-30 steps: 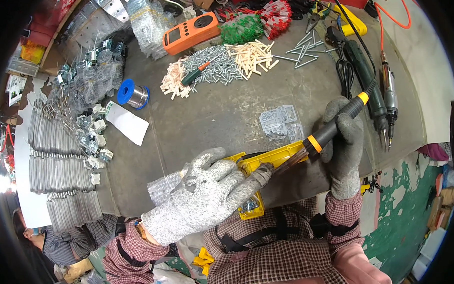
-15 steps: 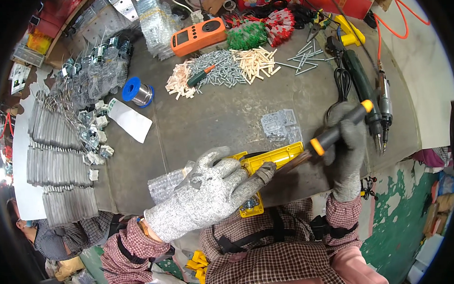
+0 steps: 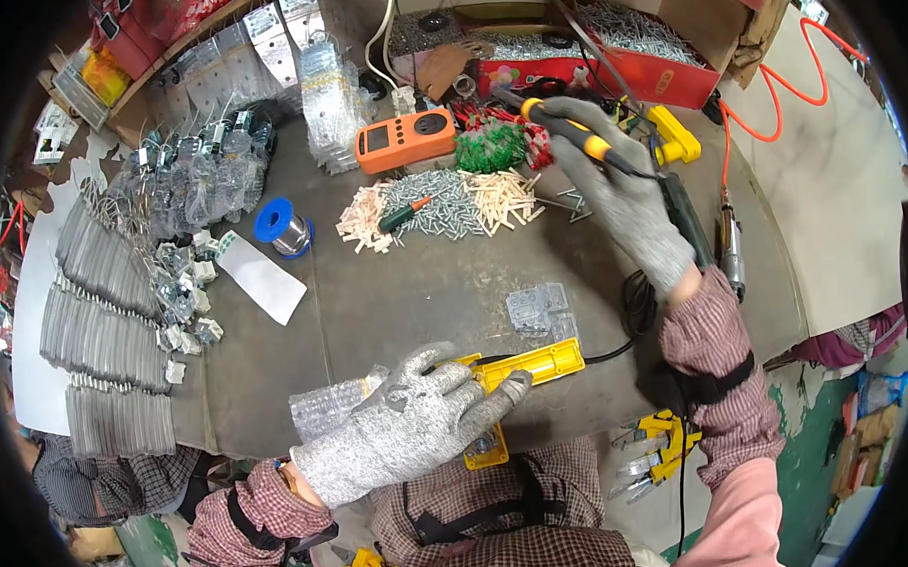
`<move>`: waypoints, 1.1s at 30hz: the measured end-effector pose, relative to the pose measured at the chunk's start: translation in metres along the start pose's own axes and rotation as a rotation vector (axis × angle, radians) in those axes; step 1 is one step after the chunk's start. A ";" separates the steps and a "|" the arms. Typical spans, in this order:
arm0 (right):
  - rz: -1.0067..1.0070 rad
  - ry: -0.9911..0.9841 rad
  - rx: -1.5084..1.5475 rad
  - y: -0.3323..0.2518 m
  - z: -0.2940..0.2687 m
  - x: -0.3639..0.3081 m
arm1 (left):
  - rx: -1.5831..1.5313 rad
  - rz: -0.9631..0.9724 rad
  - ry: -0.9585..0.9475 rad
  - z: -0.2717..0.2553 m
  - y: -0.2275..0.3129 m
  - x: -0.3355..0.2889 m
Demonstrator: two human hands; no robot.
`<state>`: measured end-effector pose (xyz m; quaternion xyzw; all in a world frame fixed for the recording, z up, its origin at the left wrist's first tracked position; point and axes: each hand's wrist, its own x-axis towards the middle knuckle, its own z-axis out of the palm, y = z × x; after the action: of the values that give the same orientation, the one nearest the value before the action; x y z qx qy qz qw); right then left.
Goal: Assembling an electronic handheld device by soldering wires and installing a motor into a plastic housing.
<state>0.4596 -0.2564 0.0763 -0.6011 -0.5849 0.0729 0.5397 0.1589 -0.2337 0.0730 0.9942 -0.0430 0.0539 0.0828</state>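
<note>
My left hand (image 3: 404, 415), in a speckled grey glove, lies over a yellow plastic housing (image 3: 542, 364) at the near edge of the table, its fingers and thumb holding it. A black cord runs along the housing. Below the hand shows a yellow end part (image 3: 488, 450) with something metallic inside, partly covered by the glove. Up at the right, my gloved right hand (image 3: 600, 168) is closed round a black-handled tool (image 3: 567, 130) with yellow-orange bands; its exact kind is unclear. Clear plastic parts (image 3: 541, 310) lie just beyond the housing.
Screws (image 3: 436, 209) and pale sticks (image 3: 506, 199) are heaped at the back, near an orange meter (image 3: 406, 141). A solder spool (image 3: 283, 227) and white paper strip (image 3: 262, 277) lie left. Bundled wires (image 3: 100, 326) fill the far left; an air screwdriver (image 3: 732, 249) lies right.
My right hand has lifted the tool from beside the housing and carried it up to the back right. My left hand stays on the housing. The whole view has shifted.
</note>
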 end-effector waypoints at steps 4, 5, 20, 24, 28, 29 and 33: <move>-0.121 -0.046 -0.248 0.038 0.049 0.051 | 0.028 0.009 -0.011 -0.001 -0.003 0.001; -0.081 -0.072 -0.391 0.045 0.061 0.064 | 0.008 0.013 0.018 0.000 -0.004 0.000; 0.087 -0.121 -0.234 -0.069 0.006 -0.059 | -0.005 0.000 0.055 0.007 -0.002 -0.002; 0.272 -0.096 0.141 -0.066 0.009 -0.163 | 0.112 0.060 -0.044 0.002 0.000 0.007; 0.523 -0.128 0.483 -0.064 0.048 -0.210 | 0.125 0.020 -0.083 -0.001 0.001 0.007; 0.529 -0.115 0.491 -0.062 0.052 -0.211 | 0.116 0.011 -0.082 -0.002 0.000 0.007; 0.166 -0.219 0.275 -0.061 0.049 -0.199 | 0.084 -0.004 -0.101 -0.004 0.002 0.011</move>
<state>0.3251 -0.4008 -0.0070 -0.5564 -0.5731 0.2612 0.5419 0.1691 -0.2359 0.0788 0.9983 -0.0429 0.0054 0.0387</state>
